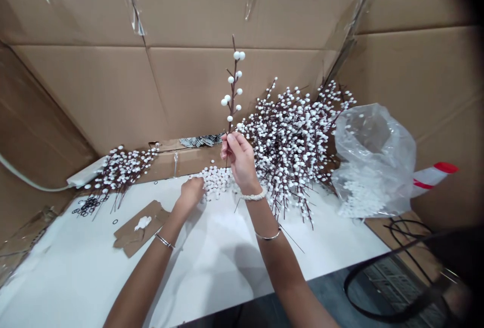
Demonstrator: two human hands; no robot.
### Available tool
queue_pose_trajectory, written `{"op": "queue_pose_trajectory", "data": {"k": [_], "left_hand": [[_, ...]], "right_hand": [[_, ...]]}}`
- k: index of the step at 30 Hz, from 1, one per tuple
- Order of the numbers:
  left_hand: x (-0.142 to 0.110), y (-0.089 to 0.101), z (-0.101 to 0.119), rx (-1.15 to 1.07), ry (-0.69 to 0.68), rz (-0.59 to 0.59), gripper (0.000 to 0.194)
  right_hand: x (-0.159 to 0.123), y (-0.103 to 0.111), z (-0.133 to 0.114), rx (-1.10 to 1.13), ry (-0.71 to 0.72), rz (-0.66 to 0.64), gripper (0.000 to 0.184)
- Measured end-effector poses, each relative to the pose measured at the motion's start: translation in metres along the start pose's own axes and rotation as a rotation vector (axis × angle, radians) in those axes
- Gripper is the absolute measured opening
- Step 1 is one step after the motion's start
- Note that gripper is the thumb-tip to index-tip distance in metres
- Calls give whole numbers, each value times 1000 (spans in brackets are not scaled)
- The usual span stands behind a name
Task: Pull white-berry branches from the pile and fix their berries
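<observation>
My right hand (240,159) grips a thin brown stem with white berry-like balls (233,83), holding it upright. My left hand (191,192) rests at the edge of a loose pile of small white balls (215,182), with its fingers curled against them. Whether those fingers hold a ball is hidden. Behind my right hand, a large heap of similar white-berried stems (291,146) lies against the cardboard. Both hands are above a white tabletop (215,250).
A smaller bunch of stems (121,172) lies at left, near several black rings (88,206). A cardboard scrap (136,230) lies nearer me. At right stands a clear plastic bag of white balls (372,161). Cardboard sheets (86,86) wall the back and sides. A black cable (401,277) loops at lower right.
</observation>
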State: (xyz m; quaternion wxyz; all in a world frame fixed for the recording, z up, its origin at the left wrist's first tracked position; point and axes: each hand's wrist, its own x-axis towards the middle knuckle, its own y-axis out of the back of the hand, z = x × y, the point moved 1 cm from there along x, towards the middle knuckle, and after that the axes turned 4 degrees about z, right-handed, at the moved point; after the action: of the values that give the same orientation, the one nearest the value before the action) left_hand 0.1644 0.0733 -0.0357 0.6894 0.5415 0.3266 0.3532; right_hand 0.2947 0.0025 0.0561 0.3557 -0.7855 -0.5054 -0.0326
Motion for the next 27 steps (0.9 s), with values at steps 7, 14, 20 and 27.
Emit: {"op": "queue_pose_trajectory", "data": {"k": [7,14,20,27], "left_hand": [[4,-13,1,-30,14,7,14],[6,32,-20,-359,-199,179,33],[-13,83,-36,-1201,-154,554,36],[-38,96,-11,-1780,-127,552,37]], "right_hand": [[-3,-2,-6,-6,16,-1,23],[-5,-1,-3,0,-10,-9,19],[-13,-15,12,-32,-121,-106,27],[-30,-35,26,-35,-97,-278,26]]}}
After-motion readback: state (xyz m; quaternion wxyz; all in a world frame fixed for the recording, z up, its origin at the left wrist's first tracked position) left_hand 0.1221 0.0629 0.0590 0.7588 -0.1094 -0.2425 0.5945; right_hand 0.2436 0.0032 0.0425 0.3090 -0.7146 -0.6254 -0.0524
